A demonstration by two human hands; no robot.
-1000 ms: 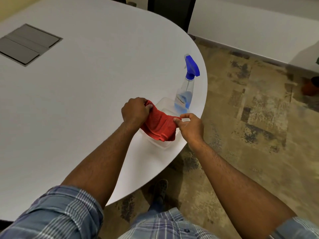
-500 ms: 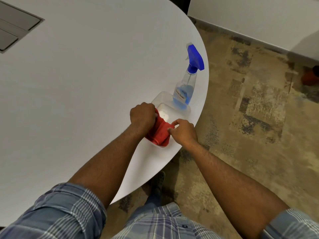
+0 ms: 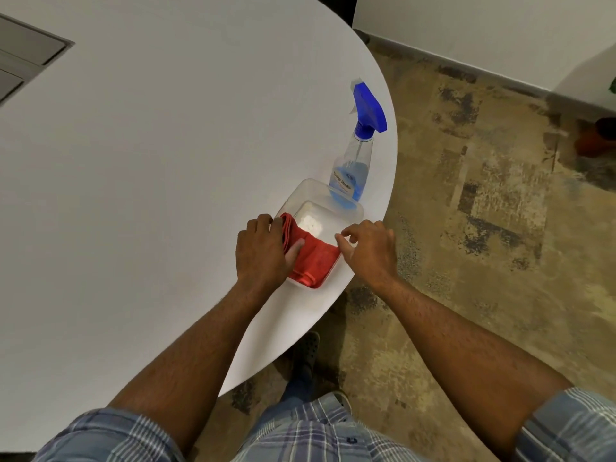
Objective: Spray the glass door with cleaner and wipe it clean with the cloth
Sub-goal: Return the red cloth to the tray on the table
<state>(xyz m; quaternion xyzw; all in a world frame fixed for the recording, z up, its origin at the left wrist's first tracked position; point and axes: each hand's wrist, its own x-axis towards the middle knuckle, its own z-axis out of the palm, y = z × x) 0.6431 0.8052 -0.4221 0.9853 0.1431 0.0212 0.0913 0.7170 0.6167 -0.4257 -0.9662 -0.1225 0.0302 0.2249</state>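
A folded red cloth (image 3: 313, 258) lies in the near half of a clear plastic tray (image 3: 301, 193) at the table's right edge. My left hand (image 3: 261, 250) rests on the cloth's left side, fingers curled over its folded edge and thumb pressing on top. My right hand (image 3: 368, 245) hovers at the cloth's right edge with fingers apart, holding nothing. A clear spray bottle (image 3: 353, 161) with blue liquid and a blue trigger head stands upright just behind the tray. No glass door is in view.
The white rounded table (image 3: 150, 161) has a grey hatch (image 3: 23, 56) at its far left. Mottled brown floor (image 3: 483, 245) lies to the right, with a white wall base (image 3: 483, 38) and a dark orange object (image 3: 596, 138) at the far right.
The cloth, held spread between both hands, was folded and laid in the tray. My right hand has let go and opened; my left still presses on it.
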